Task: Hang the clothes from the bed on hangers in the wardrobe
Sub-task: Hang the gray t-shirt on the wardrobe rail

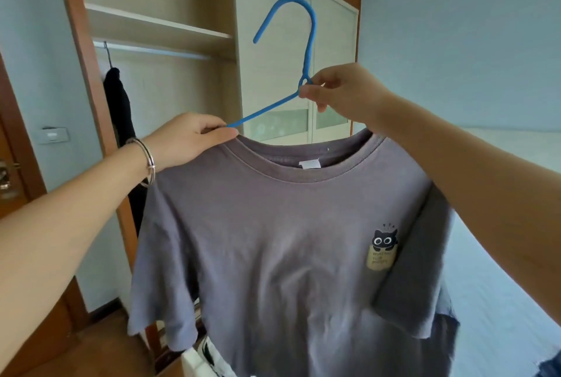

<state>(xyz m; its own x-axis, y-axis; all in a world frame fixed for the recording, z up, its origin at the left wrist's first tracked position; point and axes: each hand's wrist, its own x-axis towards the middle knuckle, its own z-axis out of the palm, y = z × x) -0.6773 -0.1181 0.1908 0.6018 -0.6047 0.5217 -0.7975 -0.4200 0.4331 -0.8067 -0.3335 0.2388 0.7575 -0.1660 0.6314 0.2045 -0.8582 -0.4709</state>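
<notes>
A grey T-shirt (273,240) with a small cat print on the chest hangs in front of me, held up at the collar. A blue hanger (306,42) rises above it, hook upward, its left arm running down into the collar. My left hand (188,139) pinches the collar's left side together with the hanger arm. My right hand (340,91) grips the hanger at its neck, just under the hook. The hanger's right arm is hidden behind my right hand and the shirt. The open wardrobe (158,30) with its rail (151,50) stands behind to the left.
A dark garment (121,103) hangs on the rail at the left. The bed (501,270) with a pale sheet lies on the right. A white sliding wardrobe door (273,12) stands behind the hanger. A wooden door is at the far left, and other clothes show at the bottom edge.
</notes>
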